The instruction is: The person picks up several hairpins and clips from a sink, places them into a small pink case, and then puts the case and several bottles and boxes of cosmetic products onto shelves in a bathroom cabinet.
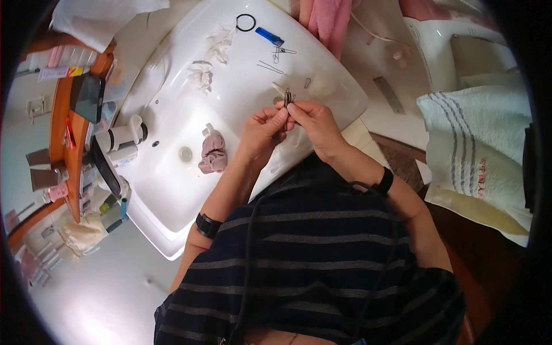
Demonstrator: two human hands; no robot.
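Note:
Both hands meet above the right part of a white washbasin [241, 103]. Between the fingertips of my left hand [269, 125] and my right hand [312, 123] is a small bunch of dark metal hairpins [288, 98], held upright. On the basin's ledge beyond them lie a U-shaped hairpin [270, 67], a small wire clip [307, 83], more pins [282, 51], a blue plastic lighter-like object [268, 36] and a black hair tie [246, 23]. Crumpled whitish tissues [219, 45] lie left of these. A mauve fabric bundle [213, 153] rests in the bowl.
A chrome-and-white faucet [129, 133] stands at the basin's left side. Farther left, an orange-brown shelf [64, 116] holds toiletries and a dark phone-like slab [88, 97]. Pink cloth [330, 26] hangs over the far edge; a pale striped towel [474, 146] hangs at right.

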